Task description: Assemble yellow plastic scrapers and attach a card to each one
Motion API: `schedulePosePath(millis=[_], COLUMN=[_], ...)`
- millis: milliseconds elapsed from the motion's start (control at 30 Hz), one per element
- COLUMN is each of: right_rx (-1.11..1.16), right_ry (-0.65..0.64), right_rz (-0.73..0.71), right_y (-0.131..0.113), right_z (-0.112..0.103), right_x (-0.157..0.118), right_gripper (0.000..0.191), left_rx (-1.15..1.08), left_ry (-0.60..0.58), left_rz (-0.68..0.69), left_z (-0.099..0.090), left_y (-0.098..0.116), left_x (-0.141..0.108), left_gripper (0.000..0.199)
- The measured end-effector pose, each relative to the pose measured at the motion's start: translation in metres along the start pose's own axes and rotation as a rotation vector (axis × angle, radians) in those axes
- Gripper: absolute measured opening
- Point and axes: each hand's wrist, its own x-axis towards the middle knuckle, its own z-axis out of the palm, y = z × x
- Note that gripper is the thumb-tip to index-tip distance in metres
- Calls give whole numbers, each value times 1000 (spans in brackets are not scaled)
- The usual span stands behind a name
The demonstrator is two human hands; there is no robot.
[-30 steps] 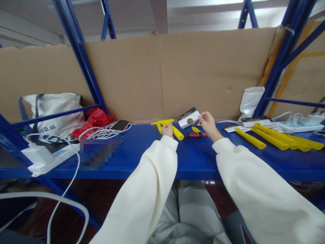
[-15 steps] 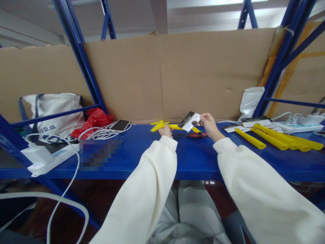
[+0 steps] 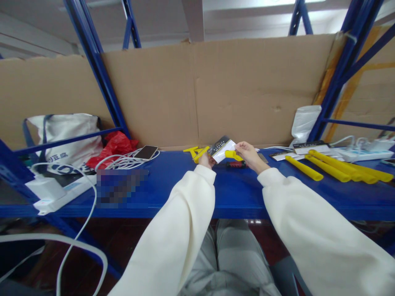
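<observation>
My left hand (image 3: 206, 159) is closed around a yellow plastic tool, whose forked, T-shaped end (image 3: 195, 152) sticks out to the left. A black-and-white printed card (image 3: 222, 149) lies tilted against the left fingers. My right hand (image 3: 247, 153) has its fingers pinched at the card's right corner. Just below that corner a thicker yellow end piece (image 3: 233, 155) shows close to the right fingertips; whether they touch it I cannot tell. Under the hands, a red and black handle (image 3: 236, 164) rests on the blue table (image 3: 237, 189).
Several yellow tubes (image 3: 328, 166) and more printed cards (image 3: 311, 147) lie on the right, near a white power strip (image 3: 364, 153). To the left are a phone (image 3: 146, 152), coiled white cable (image 3: 119, 163), a red plastic bag (image 3: 115, 144) and a cloth bag (image 3: 68, 135). Cardboard (image 3: 247, 90) stands behind.
The card has moved left, up against my left hand, and my right hand has shifted left with it. The yellow tool has turned slightly, and its thicker right end shows more.
</observation>
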Motion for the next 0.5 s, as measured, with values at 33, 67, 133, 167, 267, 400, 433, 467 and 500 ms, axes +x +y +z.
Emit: schedulePosePath(millis=[33,67,133,167,267,400,433,467,500], right_rx=[2,5,18,25,20,9,12,15,17], right_ry=[-10,-23,-43,-50,-48,-29,-22,-11,4], right_rz=[9,20,43,50,43,17,12,7,4], right_y=[0,0,0,0,0,-2,-2,-3,-3], right_z=[1,2,4,5,5,4,4,4,4], right_x=[-1,-2,-3,-4,-4,-5,-5,-5,-4], right_gripper=[36,36,38,38,38,38,38,38,37], left_rx=[-8,-16,-17,-4,86,218,242,260,273], left_ry=[-29,-67,-127,-145,-153,-190,-197,-198,-192], left_rz=[0,6,27,45,107,158,165,174,186], left_z=[1,2,4,4,3,2,2,3,3], left_y=[-1,-1,-2,-3,-5,-7,-8,-7,-7], left_x=[-2,-4,-7,-8,-9,-7,-7,-7,-7], left_gripper=[3,3,5,6,5,8,10,12,16])
